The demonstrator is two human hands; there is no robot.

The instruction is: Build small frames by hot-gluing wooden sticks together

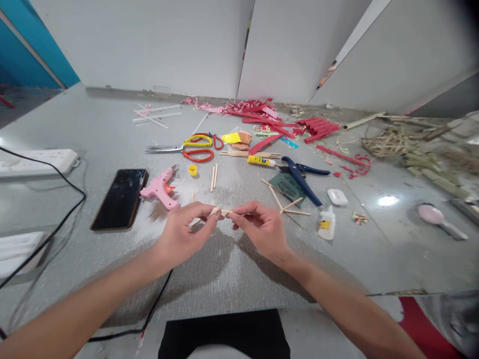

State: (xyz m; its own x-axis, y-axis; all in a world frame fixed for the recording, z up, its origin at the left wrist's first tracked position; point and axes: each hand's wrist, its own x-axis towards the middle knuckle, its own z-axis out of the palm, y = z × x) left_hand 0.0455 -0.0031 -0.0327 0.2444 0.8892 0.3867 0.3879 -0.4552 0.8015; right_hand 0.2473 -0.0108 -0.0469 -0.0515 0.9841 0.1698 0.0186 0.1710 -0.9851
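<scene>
Craft workshop, likely. Grey worktable (209,284): power strip (37,163) near left edge, red paper strips (320,128) along far edge, plant stalks (434,174) toward far right corner. Hot-glue gun (159,189), scissors (182,148) and glue bottle (327,224) sit between.

A single view comes from 1 camera on the person's head, looking forward and down across the surface (220,264). It is high above the near edge, wide enough to reach the white panels (149,50) along the top, and close enough that 2 forearms (105,294) run large from the lower corners toward the left grip (187,229) and right grip (264,229), both near mid-frame.
</scene>
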